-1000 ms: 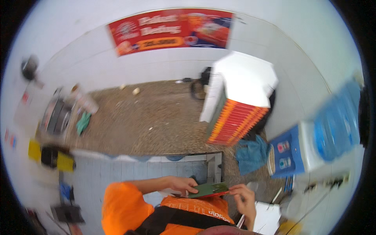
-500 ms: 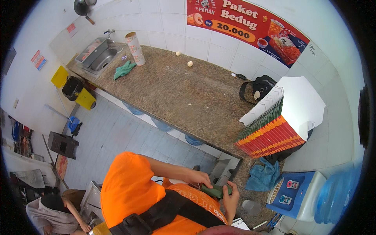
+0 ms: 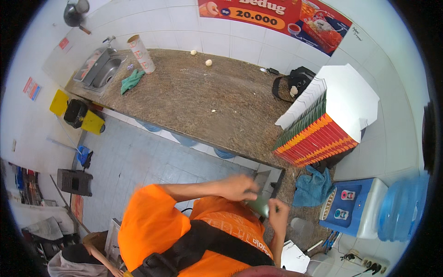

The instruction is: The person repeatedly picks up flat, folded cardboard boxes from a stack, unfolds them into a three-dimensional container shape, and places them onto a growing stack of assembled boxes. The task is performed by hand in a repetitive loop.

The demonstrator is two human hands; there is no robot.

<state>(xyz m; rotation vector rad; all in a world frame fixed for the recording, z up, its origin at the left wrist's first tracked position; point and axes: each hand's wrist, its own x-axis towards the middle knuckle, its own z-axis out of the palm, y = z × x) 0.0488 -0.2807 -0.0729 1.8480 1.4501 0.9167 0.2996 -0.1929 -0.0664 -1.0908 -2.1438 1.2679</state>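
A small dark green pouch-like object (image 3: 259, 206) is in front of my orange shirt, stretched between my two hands; its exact kind cannot be made out. My left hand (image 3: 237, 187) is closed over its left end, the fingertips smeared by motion. With bent fingers, my right hand (image 3: 278, 216) pinches its right end. Just beyond my right hand, a clear plastic cup (image 3: 302, 226) is on the counter, close to a blue cloth (image 3: 312, 187).
A stone counter (image 3: 184, 94) runs along the tiled wall. On it are stacked red and green cartons (image 3: 307, 138), a black bag (image 3: 302, 81), a patterned tube (image 3: 141, 54) and a green cloth (image 3: 132, 81). A blue water dispenser (image 3: 350, 203) stands right. Another person (image 3: 78, 261) is at lower left.
My view has shifted a little. Both hands have risen slightly with the green object, which now tilts down toward my right hand; the left hand is blurred from moving.
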